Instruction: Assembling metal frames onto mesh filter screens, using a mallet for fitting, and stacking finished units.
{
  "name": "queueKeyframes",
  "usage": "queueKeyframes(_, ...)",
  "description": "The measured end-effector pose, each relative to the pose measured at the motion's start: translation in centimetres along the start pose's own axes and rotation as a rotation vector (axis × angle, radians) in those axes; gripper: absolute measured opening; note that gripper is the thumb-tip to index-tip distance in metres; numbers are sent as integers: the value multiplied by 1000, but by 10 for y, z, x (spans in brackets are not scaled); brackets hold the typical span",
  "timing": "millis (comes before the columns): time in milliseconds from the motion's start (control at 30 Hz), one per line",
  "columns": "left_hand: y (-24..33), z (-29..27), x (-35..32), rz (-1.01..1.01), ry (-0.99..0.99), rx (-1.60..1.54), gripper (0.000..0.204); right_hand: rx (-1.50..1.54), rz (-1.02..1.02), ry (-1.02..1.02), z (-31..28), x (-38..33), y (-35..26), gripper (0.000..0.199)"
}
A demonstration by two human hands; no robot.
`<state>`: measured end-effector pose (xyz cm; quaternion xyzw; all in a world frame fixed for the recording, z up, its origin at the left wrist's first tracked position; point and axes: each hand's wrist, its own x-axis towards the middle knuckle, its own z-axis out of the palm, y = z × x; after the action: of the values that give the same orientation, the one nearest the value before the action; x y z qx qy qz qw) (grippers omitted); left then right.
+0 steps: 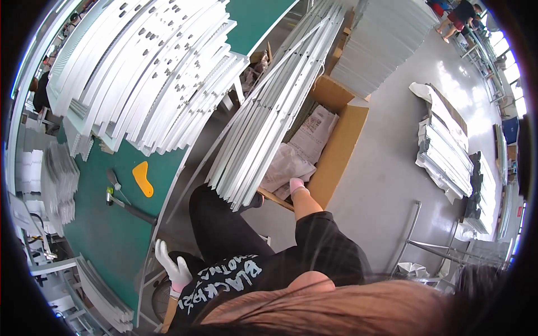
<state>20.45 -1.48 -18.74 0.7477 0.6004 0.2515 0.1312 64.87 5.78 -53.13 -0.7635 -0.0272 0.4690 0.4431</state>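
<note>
My left hand (172,267), in a white glove, rests with fingers spread at the near edge of the green table (106,235) and holds nothing. My right hand (297,185), in a pale pink glove, reaches down to the open cardboard box (343,147), right beside papers and plastic bags (300,154) inside it. Its fingers are curled, but I cannot see whether they grip anything. A slanted stack of long white metal panels (269,115) lies just left of that hand, its lower end over my dark-clad leg.
A large fanned pile of white perforated panels (145,73) covers the table's far part. A yellow plastic piece (143,178), a scraper (114,180) and a hammer (126,205) lie on the table. Wrapped panel stacks (445,154) and a metal frame (426,249) stand on the grey floor. People stand far off (459,17).
</note>
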Motion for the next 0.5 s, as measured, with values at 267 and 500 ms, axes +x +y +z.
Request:
queueKeyframes(267, 35, 32, 54, 236, -221, -127, 55, 178, -425, 178, -16, -74, -45, 19)
queueKeyframes(500, 103, 136, 100, 108, -456, -951, 70, 84, -729, -1167, -66, -223, -100, 11)
